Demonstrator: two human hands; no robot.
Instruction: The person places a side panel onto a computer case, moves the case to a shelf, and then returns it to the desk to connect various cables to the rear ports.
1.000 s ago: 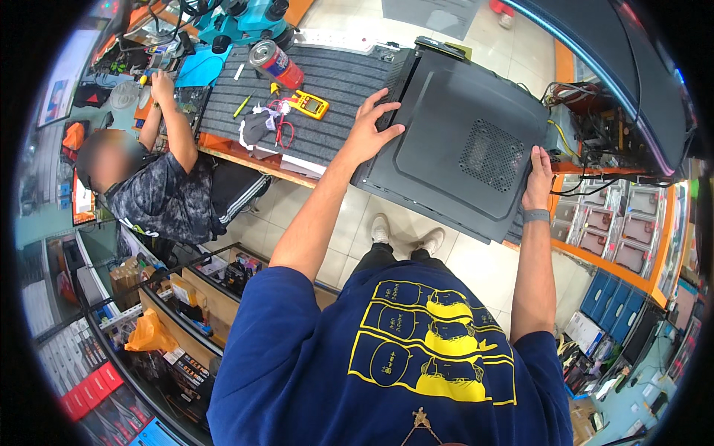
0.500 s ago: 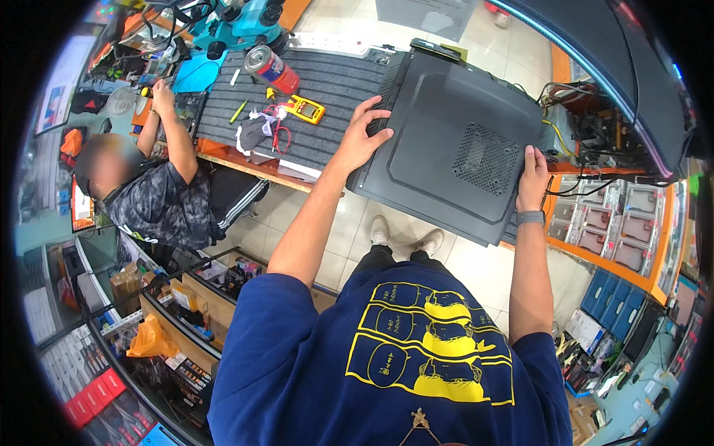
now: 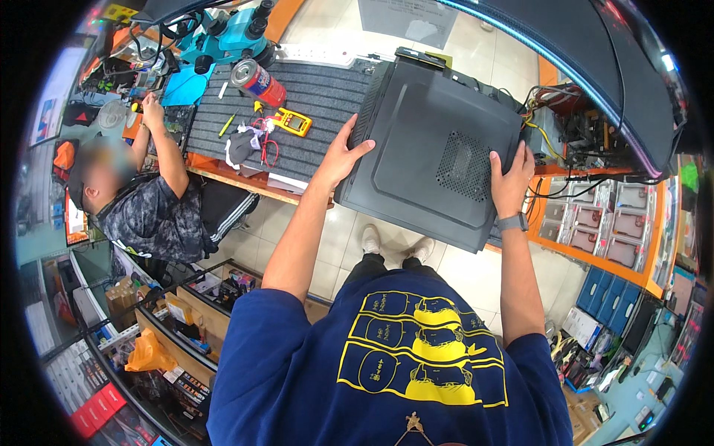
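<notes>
A black computer case (image 3: 416,149) lies flat on the ribbed grey bench mat, its broad side panel facing up. Near its right edge the panel has a perforated vent (image 3: 462,165). Along the left edge rests my left hand (image 3: 343,154), thumb on the top face and fingers against the side. At the opposite edge my right hand (image 3: 512,182) grips the case, its thumb lying over the panel beside the vent and its fingers along the rim. The undersides of both grips are hidden.
Left of the case sit a yellow multimeter (image 3: 292,123) with red leads, a red can (image 3: 259,83) and a grey cloth (image 3: 242,146). A blue microscope (image 3: 230,37) stands behind. An open computer with loose cables (image 3: 573,130) is at right. A co-worker (image 3: 152,201) sits left.
My right hand has shifted its hold, bringing the thumb onto the top panel near the vent. The left hand stays at the left edge. The whole view has moved slightly.
</notes>
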